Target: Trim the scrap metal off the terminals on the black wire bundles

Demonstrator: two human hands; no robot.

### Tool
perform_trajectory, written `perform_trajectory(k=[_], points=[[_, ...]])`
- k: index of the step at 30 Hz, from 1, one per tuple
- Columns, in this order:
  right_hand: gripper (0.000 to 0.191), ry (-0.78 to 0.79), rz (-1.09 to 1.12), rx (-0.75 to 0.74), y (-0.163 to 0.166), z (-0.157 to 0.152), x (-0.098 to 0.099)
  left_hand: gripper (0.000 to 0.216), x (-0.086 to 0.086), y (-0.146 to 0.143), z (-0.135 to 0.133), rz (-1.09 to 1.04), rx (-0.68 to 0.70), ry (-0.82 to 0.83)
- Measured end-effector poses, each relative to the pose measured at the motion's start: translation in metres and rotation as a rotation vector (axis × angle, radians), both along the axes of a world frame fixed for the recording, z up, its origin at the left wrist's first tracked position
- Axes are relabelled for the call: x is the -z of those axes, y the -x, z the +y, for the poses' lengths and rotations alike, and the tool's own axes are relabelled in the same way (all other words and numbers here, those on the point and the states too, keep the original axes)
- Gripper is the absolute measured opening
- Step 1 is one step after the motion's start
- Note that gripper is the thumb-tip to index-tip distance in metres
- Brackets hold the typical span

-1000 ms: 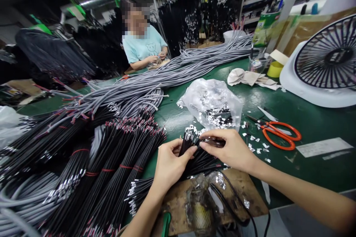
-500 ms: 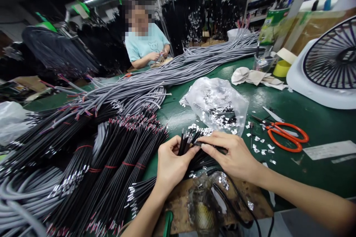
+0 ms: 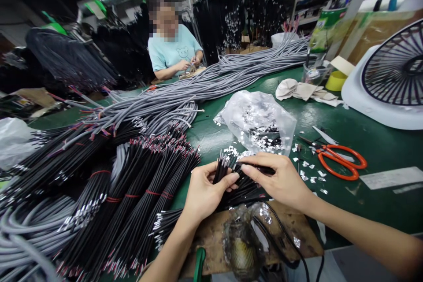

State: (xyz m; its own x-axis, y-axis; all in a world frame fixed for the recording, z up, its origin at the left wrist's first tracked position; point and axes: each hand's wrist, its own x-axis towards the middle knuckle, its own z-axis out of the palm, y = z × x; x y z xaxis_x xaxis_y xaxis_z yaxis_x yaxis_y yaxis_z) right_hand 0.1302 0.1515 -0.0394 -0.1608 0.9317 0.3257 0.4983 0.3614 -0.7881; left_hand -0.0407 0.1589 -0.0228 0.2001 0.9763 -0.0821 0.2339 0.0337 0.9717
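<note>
Left of our grip lie red-banded bundles of thin black cables (image 3: 140, 211). Our left hand (image 3: 205, 191) clasps a bunch of silver-tipped black wires (image 3: 220, 172); beside it our right hand (image 3: 282, 180) pinches a slender dark tool (image 3: 263, 169), with orange-handled metal scissors (image 3: 324, 151) farther right.

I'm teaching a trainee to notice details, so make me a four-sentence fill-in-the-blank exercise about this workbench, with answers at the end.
1. The left hand holds a bunch of cables whose sheathing is ____.
2. In this view, the scissors lie to the ____ of the translucent plastic bag.
3. The ties around the large cable bundles are ____ in colour.
4. The fan near the picture's edge has a ____ base.

Missing words: black; right; red; white.
</note>
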Motion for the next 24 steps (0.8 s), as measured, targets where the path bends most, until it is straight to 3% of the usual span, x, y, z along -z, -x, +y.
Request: perform_trajectory(k=[6,12,15,17,20,24], points=[[0.016,0.129,0.239,-0.021,0.007,-0.001,0.005,0.013,0.006,-0.008,-0.004,0.058,-0.028,-0.136],[0.018,0.184,0.230,-0.011,0.010,-0.003,0.000,0.014,0.008,-0.007,-0.004,0.076,-0.065,-0.145],[0.018,0.219,0.218,-0.030,0.010,-0.002,-0.002,0.012,0.008,-0.004,-0.003,0.032,0.017,-0.073],[0.018,0.151,0.153,-0.025,0.007,-0.001,-0.003,0.013,0.007,-0.003,-0.002,-0.013,0.149,-0.003],[0.021,-0.074,-0.040,0.067,-0.003,0.005,-0.005,0.021,0.004,0.000,-0.002,-0.020,0.306,0.049],[0.016,-0.169,-0.232,0.221,-0.018,0.015,-0.006,0.025,0.004,0.003,0.001,0.132,0.201,-0.078]])
